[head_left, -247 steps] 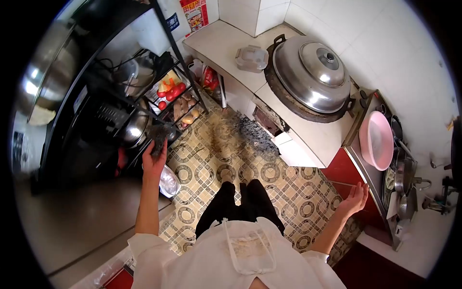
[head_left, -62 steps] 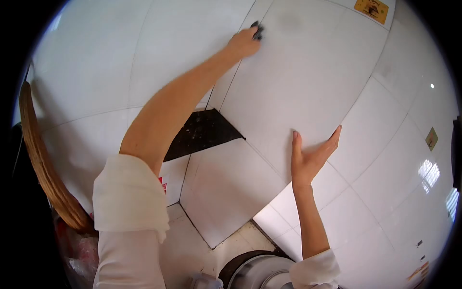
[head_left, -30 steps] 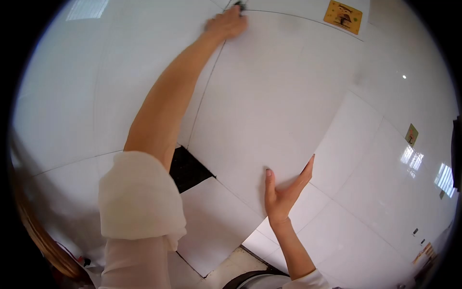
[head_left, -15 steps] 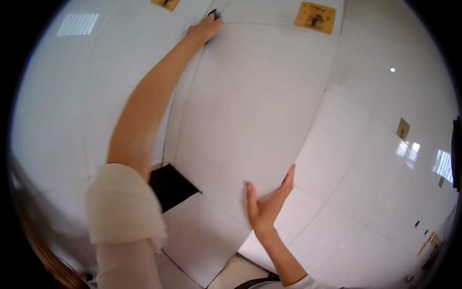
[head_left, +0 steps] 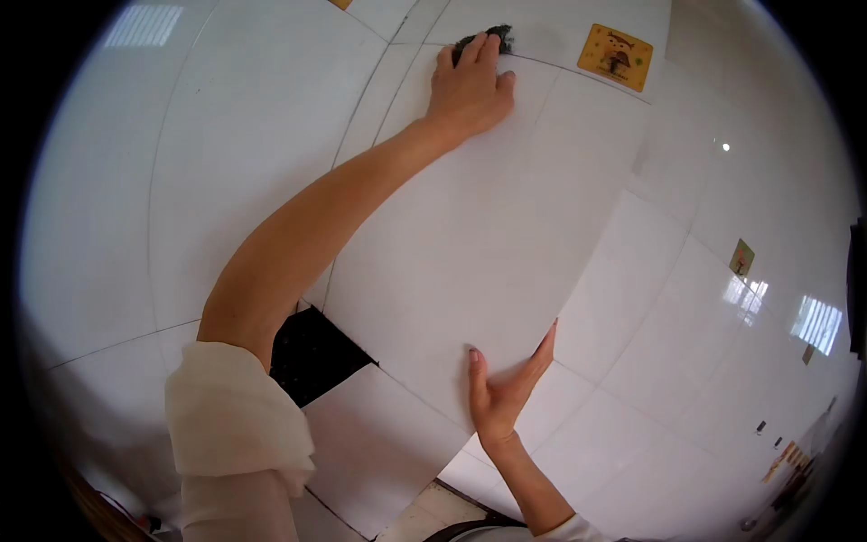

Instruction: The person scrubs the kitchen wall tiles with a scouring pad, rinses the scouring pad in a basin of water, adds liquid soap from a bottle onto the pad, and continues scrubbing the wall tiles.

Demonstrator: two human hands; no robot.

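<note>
Near the top of the head view, my left hand (head_left: 470, 92) has its fingers curled over a dark, wiry scouring pad (head_left: 504, 40). The pad is pressed against the white tiled wall (head_left: 452, 262), and the fingers hide part of it. Lower down, my right hand (head_left: 502, 397) lies against the wall's right-hand corner edge, thumb apart from the other fingers and holding nothing. A yellow sticker with an owl picture (head_left: 617, 58) is on the tiles to the right of the pad.
Beside my left forearm is a black square (head_left: 323, 354) low on the wall. On the shiny tiles at right are a small greenish sticker (head_left: 741, 257) and window reflections. Dark cable-like shapes (head_left: 117, 506) show at the lower left.
My left hand has slid right along the wall with the scouring pad, toward the owl sticker. My right hand stays at the corner edge. The view has shifted slightly.
</note>
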